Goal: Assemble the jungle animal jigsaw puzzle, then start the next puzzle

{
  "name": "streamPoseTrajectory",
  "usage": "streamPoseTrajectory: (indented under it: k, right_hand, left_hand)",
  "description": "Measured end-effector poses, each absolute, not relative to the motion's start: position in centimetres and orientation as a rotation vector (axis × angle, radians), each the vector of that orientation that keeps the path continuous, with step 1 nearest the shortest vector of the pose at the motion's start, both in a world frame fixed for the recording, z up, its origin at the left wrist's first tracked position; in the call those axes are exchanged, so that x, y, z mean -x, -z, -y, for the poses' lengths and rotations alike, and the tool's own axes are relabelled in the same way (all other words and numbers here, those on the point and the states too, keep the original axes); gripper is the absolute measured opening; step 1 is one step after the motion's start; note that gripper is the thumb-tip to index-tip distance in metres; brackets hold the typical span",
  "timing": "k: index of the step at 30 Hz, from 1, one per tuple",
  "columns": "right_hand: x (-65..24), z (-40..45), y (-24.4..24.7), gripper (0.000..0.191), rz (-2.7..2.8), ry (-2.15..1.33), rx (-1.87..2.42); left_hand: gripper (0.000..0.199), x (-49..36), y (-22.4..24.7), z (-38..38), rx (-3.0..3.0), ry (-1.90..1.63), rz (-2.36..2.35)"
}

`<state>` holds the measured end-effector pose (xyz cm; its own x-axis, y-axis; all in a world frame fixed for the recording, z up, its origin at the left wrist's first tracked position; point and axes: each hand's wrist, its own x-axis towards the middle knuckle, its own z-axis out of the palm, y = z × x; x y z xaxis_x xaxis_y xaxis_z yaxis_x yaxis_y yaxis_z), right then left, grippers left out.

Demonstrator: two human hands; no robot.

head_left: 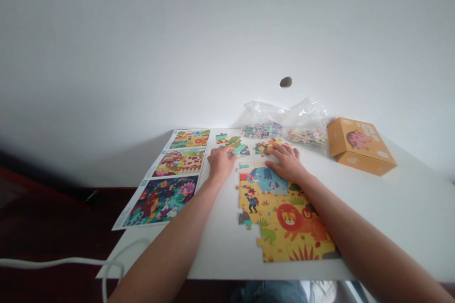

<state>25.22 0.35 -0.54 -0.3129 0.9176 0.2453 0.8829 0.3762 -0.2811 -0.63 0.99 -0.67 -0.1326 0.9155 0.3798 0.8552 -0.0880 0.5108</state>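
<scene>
The left hand curls over a loose puzzle piece near the far edge of the tabletop, though whether it grips is unclear. The open right hand lies flat on the top of the part-built jigsaw, near the front edge. Picture sheets lie left; plastic bags and an orange box sit far right.
</scene>
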Motion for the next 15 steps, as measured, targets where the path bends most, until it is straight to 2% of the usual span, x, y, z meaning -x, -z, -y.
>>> streamPoseTrajectory:
  k: [6,15]
  right_hand:
    - [-25.24,-0.13,0.23,0.031,2.204,-0.124,1.538]
    - [-25.31,-0.27,0.56,0.029,2.175,-0.119,1.542]
  left_hand:
    - [0.031,0.75,0.48,-1.02,-2.017,-1.117,-2.002]
    - [0.037,0.94,0.14,-1.02,-1.975,-1.153,-1.995]
